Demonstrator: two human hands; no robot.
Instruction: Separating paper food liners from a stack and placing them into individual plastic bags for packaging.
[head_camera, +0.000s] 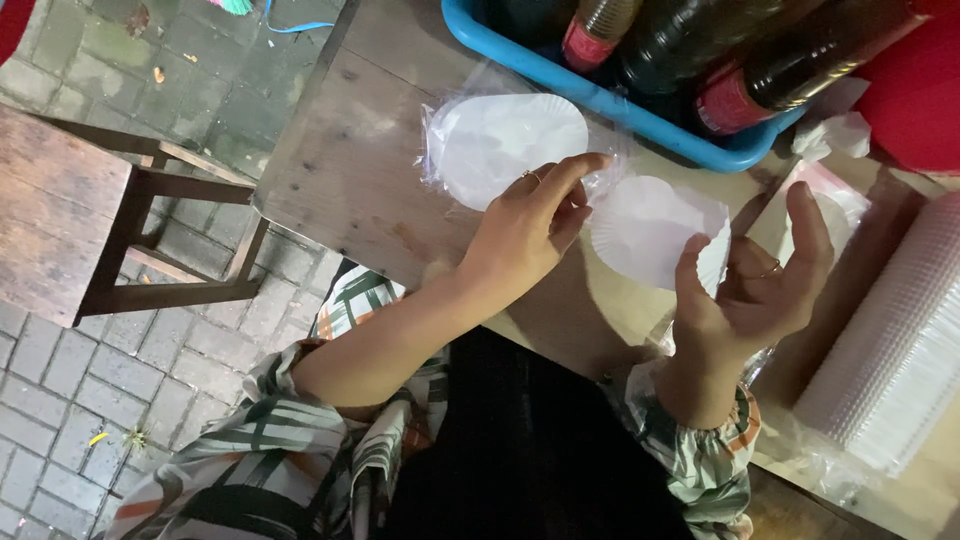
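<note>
A white fluted paper liner is held above the wooden table. My left hand pinches its left edge between thumb and fingertips. My right hand holds its right edge with the thumb, the other fingers spread apart. Behind my left hand lies a stack of white paper liners in a clear plastic bag, resting on the table.
A blue plastic basket with dark bottles with red labels stands at the table's far edge. A tall stack of clear plastic cups in a bag lies at right. A wooden stool stands on the paved ground at left.
</note>
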